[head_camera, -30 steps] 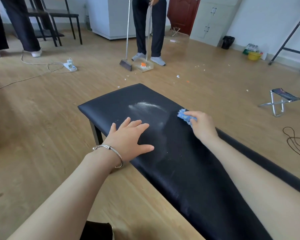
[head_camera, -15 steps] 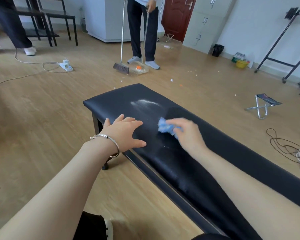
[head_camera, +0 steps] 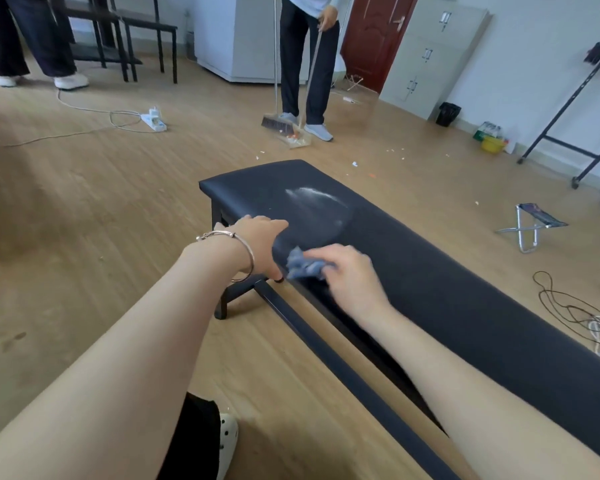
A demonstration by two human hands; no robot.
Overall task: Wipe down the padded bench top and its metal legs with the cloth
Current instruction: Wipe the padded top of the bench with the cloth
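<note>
Padded counter (head_camera: 465,306) mid-wipe. Left hand (head_camera: 257,244) lies flat, fingers straight, over its near edge; blue cloth (head_camera: 303,265), bunched in the grip of the right hand (head_camera: 347,275), has swept from far edge to near. White dust patch (head_camera: 312,199) remains unwiped; metal legs (head_camera: 222,306) likely pending.

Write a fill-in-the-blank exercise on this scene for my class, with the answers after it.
The right hand grips a blue ____ on the bench.
The left hand, resting on the bench's edge, has a silver ____ on its wrist.
A ____ smear marks the black bench top.
Behind the bench, a person sweeps with a ____.
Missing words: cloth, bracelet, white, broom.
</note>
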